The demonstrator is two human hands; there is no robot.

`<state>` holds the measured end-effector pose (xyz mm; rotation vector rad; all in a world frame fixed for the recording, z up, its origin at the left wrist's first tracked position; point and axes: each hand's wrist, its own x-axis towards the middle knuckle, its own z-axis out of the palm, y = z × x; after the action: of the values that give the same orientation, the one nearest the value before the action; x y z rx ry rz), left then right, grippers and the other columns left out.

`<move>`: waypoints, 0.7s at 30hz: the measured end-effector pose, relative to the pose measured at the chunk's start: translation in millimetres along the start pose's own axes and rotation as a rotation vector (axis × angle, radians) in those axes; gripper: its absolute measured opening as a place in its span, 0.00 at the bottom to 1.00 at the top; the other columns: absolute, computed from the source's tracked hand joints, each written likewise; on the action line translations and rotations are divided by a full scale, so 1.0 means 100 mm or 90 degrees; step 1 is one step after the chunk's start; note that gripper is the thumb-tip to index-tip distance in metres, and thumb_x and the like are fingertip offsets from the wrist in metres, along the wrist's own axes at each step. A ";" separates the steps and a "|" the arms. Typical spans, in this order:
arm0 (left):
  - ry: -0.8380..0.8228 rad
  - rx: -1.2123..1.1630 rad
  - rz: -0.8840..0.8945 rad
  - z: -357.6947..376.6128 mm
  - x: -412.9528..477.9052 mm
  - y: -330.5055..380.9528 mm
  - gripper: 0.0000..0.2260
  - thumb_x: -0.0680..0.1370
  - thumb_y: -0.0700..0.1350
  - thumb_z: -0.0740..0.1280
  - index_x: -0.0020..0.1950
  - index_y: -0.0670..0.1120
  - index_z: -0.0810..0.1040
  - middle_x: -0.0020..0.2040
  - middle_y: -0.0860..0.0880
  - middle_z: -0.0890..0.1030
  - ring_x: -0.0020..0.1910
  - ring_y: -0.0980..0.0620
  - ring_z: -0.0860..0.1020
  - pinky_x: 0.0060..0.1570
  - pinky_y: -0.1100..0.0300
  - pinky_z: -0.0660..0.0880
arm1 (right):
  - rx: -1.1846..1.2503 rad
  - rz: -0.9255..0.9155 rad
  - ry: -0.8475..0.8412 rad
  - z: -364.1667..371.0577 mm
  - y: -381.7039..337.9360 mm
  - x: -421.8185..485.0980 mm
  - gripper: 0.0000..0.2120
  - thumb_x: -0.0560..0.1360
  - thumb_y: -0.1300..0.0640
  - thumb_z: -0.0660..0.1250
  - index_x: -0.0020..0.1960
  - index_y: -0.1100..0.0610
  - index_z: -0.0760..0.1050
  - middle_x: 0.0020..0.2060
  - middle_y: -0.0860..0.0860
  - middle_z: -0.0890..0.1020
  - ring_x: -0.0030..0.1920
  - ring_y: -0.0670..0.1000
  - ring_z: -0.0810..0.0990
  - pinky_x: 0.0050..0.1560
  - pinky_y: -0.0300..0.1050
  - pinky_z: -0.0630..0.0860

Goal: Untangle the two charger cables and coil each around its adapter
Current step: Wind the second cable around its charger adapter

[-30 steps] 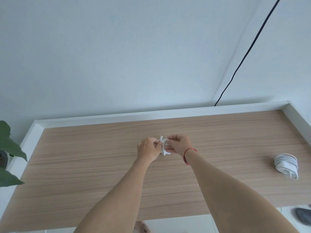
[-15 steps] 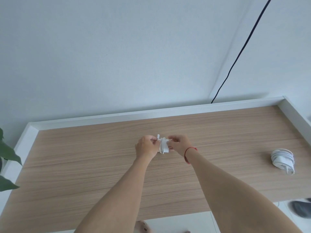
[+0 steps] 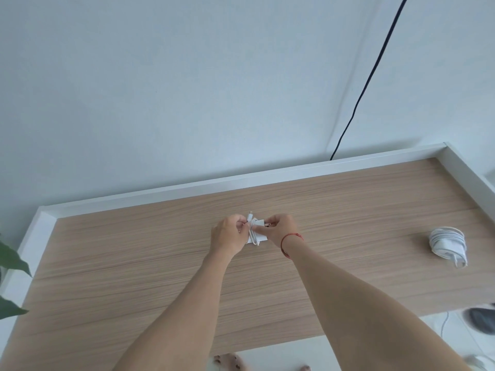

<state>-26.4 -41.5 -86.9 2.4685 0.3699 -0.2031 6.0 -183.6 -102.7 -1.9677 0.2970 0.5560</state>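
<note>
Fingers (image 3: 275,220) curled tight: right hand (image 3: 282,229) pinches the adapter (image 3: 260,232) steady while left hand (image 3: 227,234) grips the cable (image 3: 250,217), seemingly to finish coiling.

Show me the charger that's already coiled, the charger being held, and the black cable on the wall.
coiled charger (image 3: 447,245): head view, on the wound cable loops.
held charger (image 3: 259,238): head view, on the white adapter body.
black cable (image 3: 375,64): head view, midway along its wall run.
</note>
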 end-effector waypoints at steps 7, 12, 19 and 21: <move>-0.052 0.006 0.025 -0.04 0.07 -0.02 0.09 0.79 0.51 0.64 0.55 0.52 0.82 0.54 0.53 0.84 0.56 0.52 0.79 0.54 0.56 0.75 | -0.018 -0.005 0.000 0.00 -0.03 -0.04 0.19 0.67 0.50 0.78 0.51 0.60 0.78 0.40 0.50 0.78 0.37 0.47 0.75 0.32 0.35 0.68; -0.141 -0.028 0.014 -0.08 0.13 0.02 0.09 0.79 0.52 0.65 0.55 0.55 0.83 0.51 0.53 0.84 0.53 0.52 0.80 0.54 0.52 0.77 | -0.020 -0.009 -0.002 0.01 0.01 -0.01 0.18 0.67 0.53 0.77 0.51 0.61 0.78 0.37 0.48 0.77 0.34 0.43 0.73 0.31 0.34 0.66; -0.163 -0.071 -0.069 -0.05 0.23 0.16 0.08 0.76 0.48 0.71 0.52 0.48 0.85 0.54 0.51 0.83 0.52 0.50 0.80 0.53 0.57 0.76 | -0.018 -0.039 -0.016 -0.02 0.05 0.00 0.11 0.68 0.54 0.76 0.45 0.59 0.81 0.31 0.45 0.75 0.30 0.42 0.71 0.30 0.32 0.65; -0.151 -0.069 -0.099 -0.04 0.24 0.18 0.06 0.74 0.48 0.72 0.50 0.49 0.86 0.52 0.52 0.83 0.50 0.51 0.81 0.53 0.57 0.77 | -0.030 -0.051 -0.059 -0.06 0.05 0.01 0.06 0.70 0.55 0.74 0.40 0.57 0.81 0.29 0.45 0.74 0.29 0.43 0.70 0.29 0.30 0.65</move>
<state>2.0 -48.1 -79.1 2.2785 0.4567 -0.5207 6.1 -191.5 -104.6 -1.9828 0.1479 0.6048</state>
